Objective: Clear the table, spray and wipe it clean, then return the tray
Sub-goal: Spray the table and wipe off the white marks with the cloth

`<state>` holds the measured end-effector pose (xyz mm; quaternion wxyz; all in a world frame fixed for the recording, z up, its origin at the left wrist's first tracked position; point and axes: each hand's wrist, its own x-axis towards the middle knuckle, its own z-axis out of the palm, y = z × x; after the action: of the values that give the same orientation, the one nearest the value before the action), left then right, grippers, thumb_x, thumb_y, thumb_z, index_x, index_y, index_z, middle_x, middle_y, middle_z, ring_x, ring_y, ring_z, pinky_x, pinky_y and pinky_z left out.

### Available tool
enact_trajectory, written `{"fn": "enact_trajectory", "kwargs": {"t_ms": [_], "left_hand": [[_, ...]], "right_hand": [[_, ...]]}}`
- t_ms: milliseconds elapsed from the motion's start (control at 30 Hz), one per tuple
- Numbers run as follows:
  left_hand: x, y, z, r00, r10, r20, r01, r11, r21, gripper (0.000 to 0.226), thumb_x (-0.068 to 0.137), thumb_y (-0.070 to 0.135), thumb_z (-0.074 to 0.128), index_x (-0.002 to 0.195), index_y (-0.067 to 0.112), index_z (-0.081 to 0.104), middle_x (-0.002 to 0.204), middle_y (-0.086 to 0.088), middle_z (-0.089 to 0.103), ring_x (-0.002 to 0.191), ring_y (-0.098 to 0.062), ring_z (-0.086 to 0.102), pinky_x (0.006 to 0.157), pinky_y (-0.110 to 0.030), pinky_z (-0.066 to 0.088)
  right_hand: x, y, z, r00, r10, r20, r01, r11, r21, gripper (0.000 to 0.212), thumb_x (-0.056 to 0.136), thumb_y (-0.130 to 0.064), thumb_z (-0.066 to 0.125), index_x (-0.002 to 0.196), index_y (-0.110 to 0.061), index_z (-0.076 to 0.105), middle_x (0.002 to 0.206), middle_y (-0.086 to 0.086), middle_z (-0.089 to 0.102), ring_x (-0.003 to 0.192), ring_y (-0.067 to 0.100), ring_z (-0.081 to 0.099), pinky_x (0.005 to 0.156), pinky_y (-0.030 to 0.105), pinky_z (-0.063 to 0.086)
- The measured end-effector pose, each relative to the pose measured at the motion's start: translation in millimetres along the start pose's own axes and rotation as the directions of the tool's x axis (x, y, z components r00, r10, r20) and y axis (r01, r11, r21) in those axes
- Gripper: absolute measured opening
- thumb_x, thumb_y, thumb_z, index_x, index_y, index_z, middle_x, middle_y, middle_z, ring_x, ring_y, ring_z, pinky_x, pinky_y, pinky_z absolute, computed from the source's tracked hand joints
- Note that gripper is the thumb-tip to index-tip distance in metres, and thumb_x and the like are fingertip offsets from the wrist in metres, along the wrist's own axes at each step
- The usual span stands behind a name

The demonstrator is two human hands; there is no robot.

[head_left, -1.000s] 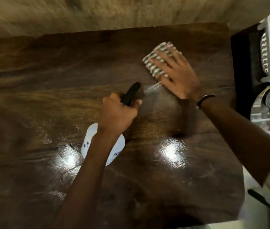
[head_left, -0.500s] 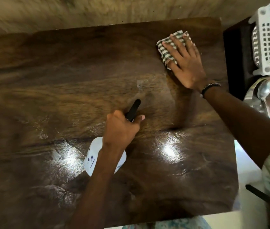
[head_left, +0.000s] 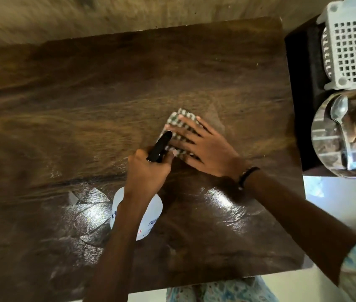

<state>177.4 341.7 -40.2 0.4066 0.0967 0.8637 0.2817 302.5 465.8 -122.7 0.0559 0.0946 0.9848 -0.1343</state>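
Flat right hand (head_left: pixel 203 147) on cloth (head_left: pixel 180 125)

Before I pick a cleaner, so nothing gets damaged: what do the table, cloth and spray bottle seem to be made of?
Table: looks like dark wood or wood-look veneer with a glossy finish; grain streaks and bright light reflections show. Cloth: woven fabric, checked pattern, lying flat under the right hand. Spray bottle: likely white matte plastic with a black plastic trigger head, gripped by the left hand.

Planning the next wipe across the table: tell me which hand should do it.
Right. The right hand lies flat, fingers spread, on the cloth against the table. The left hand grips the spray bottle, so it is occupied.
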Motion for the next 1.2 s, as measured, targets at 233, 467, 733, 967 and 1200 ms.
{"fn": "enact_trajectory", "kwargs": {"t_ms": [233, 467, 733, 967, 1200], "left_hand": [[-6, 3, -1, 0.999, 0.023, 0.025, -0.021, 0.998, -0.053, 0.027, 0.076, 0.04, 0.073, 0.078, 0.018, 0.058, 0.091, -0.013, 0.07, 0.086, -0.021, 0.066, 0.065, -0.02, 0.038], [-16, 5, 8, 0.997, 0.049, 0.057, -0.048, 0.999, -0.026, 0.036, 0.077, 0.041, 0.072, 0.072, 0.028, 0.039, 0.098, -0.014, 0.069, 0.095, -0.025, 0.064, 0.074, -0.028, 0.04], [-30, 3, 11, 0.99, 0.085, 0.109, -0.087, 0.996, 0.01, 0.034, 0.077, 0.039, 0.072, 0.071, 0.029, 0.041, 0.099, -0.015, 0.067, 0.092, -0.025, 0.065, 0.073, -0.028, 0.042], [-41, -3, 25, 0.985, 0.074, 0.158, -0.092, 0.99, 0.105, 0.038, 0.078, 0.046, 0.069, 0.086, 0.021, 0.042, 0.111, -0.011, 0.059, 0.097, -0.026, 0.059, 0.074, -0.032, 0.039], [-62, 0, 47, 0.98, 0.1, 0.169, -0.13, 0.976, 0.175, 0.048, 0.078, 0.047, 0.069, 0.101, 0.006, 0.061, 0.093, 0.0, 0.046, 0.095, -0.024, 0.056, 0.074, -0.029, 0.037]], "right_hand": [[-39, 71, -24, 0.832, 0.548, -0.086, -0.543, 0.836, 0.076, 0.056, 0.095, -0.043, 0.027, 0.15, -0.036, 0.019, 0.16, -0.003, 0.016, 0.149, 0.027, 0.005, 0.12, 0.047, 0.013], [16, -9, -5, 0.886, 0.452, -0.105, -0.443, 0.891, 0.101, 0.054, 0.096, -0.037, 0.029, 0.15, -0.029, 0.026, 0.16, 0.003, 0.019, 0.147, 0.033, 0.01, 0.117, 0.055, 0.015], [-117, -2, 9, 0.903, 0.423, -0.067, -0.421, 0.906, 0.04, 0.053, 0.097, -0.041, 0.035, 0.15, -0.033, 0.026, 0.16, -0.001, 0.02, 0.149, 0.026, 0.007, 0.119, 0.049, 0.016], [-107, 17, 3, 0.486, 0.856, -0.177, -0.823, 0.516, 0.238, 0.059, 0.091, -0.04, 0.03, 0.149, -0.031, 0.027, 0.16, 0.0, 0.019, 0.148, 0.031, 0.009, 0.118, 0.052, 0.013], [-175, -67, 34, 0.887, 0.458, -0.062, -0.452, 0.888, 0.086, 0.055, 0.096, -0.04, 0.035, 0.15, -0.036, 0.021, 0.159, -0.002, 0.019, 0.148, 0.029, 0.007, 0.119, 0.049, 0.01]]}}
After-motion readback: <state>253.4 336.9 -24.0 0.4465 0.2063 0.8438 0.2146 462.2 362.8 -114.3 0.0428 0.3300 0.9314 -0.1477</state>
